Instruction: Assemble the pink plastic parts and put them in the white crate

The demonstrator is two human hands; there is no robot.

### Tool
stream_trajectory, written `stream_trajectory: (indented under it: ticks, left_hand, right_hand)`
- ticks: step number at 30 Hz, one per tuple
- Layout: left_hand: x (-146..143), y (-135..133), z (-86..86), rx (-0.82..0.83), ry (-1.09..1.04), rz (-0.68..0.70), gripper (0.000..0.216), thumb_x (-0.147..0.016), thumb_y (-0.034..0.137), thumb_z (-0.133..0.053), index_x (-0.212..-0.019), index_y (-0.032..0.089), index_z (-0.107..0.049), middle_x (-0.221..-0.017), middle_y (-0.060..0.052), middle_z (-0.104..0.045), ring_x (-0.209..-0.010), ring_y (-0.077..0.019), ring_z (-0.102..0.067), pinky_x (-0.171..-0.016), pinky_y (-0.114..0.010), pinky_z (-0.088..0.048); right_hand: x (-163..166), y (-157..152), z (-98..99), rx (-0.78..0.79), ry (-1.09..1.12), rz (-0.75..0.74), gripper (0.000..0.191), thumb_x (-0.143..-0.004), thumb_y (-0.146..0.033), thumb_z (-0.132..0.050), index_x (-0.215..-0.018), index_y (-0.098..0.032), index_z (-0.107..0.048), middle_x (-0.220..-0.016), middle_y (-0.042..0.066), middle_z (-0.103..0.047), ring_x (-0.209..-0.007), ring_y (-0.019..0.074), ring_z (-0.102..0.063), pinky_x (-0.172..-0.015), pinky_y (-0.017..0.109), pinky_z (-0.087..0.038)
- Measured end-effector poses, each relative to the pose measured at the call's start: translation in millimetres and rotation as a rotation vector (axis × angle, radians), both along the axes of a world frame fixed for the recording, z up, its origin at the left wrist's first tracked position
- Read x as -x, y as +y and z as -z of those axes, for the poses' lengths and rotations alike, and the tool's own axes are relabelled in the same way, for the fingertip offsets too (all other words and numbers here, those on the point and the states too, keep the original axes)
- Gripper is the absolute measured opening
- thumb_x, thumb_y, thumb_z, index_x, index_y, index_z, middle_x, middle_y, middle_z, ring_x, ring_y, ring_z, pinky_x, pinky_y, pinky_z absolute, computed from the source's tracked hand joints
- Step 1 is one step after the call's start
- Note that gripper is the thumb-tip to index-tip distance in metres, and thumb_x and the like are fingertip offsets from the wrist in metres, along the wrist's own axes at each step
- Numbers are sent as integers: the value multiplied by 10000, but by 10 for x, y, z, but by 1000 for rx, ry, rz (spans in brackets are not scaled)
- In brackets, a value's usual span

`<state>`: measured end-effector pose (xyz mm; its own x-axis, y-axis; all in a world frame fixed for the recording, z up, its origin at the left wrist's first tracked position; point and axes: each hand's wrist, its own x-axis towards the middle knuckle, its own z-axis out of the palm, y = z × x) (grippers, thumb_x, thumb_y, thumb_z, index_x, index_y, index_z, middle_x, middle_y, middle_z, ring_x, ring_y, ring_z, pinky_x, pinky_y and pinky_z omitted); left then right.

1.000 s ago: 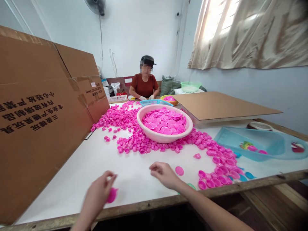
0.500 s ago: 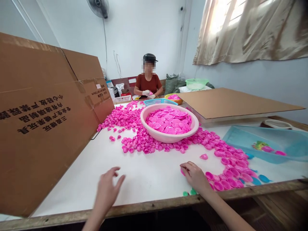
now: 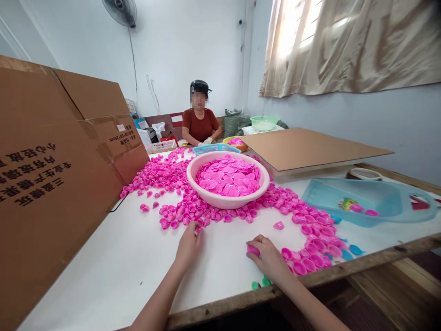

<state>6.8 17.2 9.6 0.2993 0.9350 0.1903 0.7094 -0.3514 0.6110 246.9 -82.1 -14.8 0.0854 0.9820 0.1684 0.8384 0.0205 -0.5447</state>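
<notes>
My left hand [image 3: 189, 241] reaches to the near edge of a heap of small pink toy cups [image 3: 188, 207], its thumb and fingers closed around one cup there, partly hidden by the fingers. In my right hand [image 3: 270, 257] is another pink piece [image 3: 253, 250], which looks like a toy cup, held just above the white tabletop. Behind the heap stands a pale pink basin [image 3: 227, 201] full of flat round pink discs [image 3: 229, 177]. More pink cups [image 3: 312, 248] spread in a band to the right of my right hand.
A large cardboard box [image 3: 62, 184] walls off the left side. At right are a flat cardboard sheet [image 3: 317, 147] and a translucent blue scoop-like container [image 3: 389, 207]. Green pieces [image 3: 262, 282] lie by the wooden table edge. Across the table sits a person [image 3: 201, 122] behind a blue basket [image 3: 217, 148].
My left hand has moved forward and right from over the bare tabletop to the cups, closing its fingers. The right hand still holds its pink cup. The co-worker's hands are lower, and the view has turned right.
</notes>
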Motion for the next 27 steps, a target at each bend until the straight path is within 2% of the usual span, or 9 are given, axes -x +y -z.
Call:
stream_trajectory:
  ticks: [3, 7, 9, 11, 13, 16, 19, 23, 27]
  left_hand:
    - [19, -165, -20, 67, -212, 126, 286, -813, 324, -383, -1068, 209, -446, -986, -54, -529, -838, -150, -527, -753, -283, -423]
    - [32, -307, 34, 273, -357, 204, 189, -722, 273, -525, -882, 174, -502, -893, -48, -572, -808, -141, -552, -730, -249, -446]
    - [34, -346, 47, 304, -345, 201, 147, -702, 248, -541, -818, 172, -492, -824, -33, -586, -771, -137, -558, -715, -248, -444]
    - [30, -370, 36, 234, -254, 174, 116, -690, 234, -546, -778, 181, -491, -799, -19, -588, -771, -141, -549, -721, -260, -428]
    - [21, -383, 15, 162, -169, 151, 129, -678, 226, -555, -786, 194, -492, -813, -10, -589, -789, -150, -536, -731, -272, -411]
    - [14, -383, 2, 153, -171, 153, 221, -675, 220, -560, -874, 210, -464, -832, -3, -598, -810, -153, -536, -745, -276, -397]
    - [22, -365, 24, 181, -214, 161, 295, -657, 221, -583, -917, 215, -444, -830, -1, -610, -807, -155, -549, -749, -274, -392]
    - [36, -337, 59, 198, -239, 157, 332, -620, 218, -618, -909, 208, -456, -823, -7, -621, -799, -164, -566, -741, -272, -393]
    - [34, -332, 61, 196, -267, 170, 315, -638, 258, -605, -914, 203, -465, -795, -6, -629, -759, -162, -575, -720, -269, -397]
  right_hand:
    - [-14, 20, 29, 22, 12, -22, 239, -751, -211, -515, -964, -167, -614, -924, 88, -508, -894, 199, -491, -814, 286, -395]
    - [-35, 35, 66, 51, 39, 35, 270, -736, -242, -524, -979, -141, -586, -956, 99, -480, -856, 199, -517, -788, 295, -411]
    - [-32, 30, 51, 27, 63, 49, 208, -727, -255, -526, -901, -157, -585, -920, 86, -486, -821, 195, -529, -761, 298, -420]
    - [2, 18, 4, -37, 118, 42, 117, -733, -260, -512, -794, -173, -561, -851, 67, -504, -783, 190, -538, -730, 294, -427]
    - [87, 11, -70, -43, 237, 20, 107, -757, -275, -481, -741, -180, -527, -777, 47, -527, -690, 170, -555, -646, 274, -444]
    - [316, 63, -186, 80, 459, -21, 140, -758, -303, -486, -803, -180, -535, -664, 1, -542, -487, 122, -527, -459, 223, -415]
    - [600, 235, -235, 116, 569, -75, 153, -714, -277, -546, -818, -167, -565, -589, -21, -528, -464, 106, -517, -426, 193, -401]
    - [884, 530, -149, 268, 745, -110, 127, -719, -213, -528, -825, -143, -533, -588, -19, -532, -427, 89, -516, -356, 162, -390]
    - [972, 698, -57, 424, 712, -129, 91, -703, -144, -542, -776, -137, -488, -525, -22, -535, -397, 96, -521, -327, 153, -394]
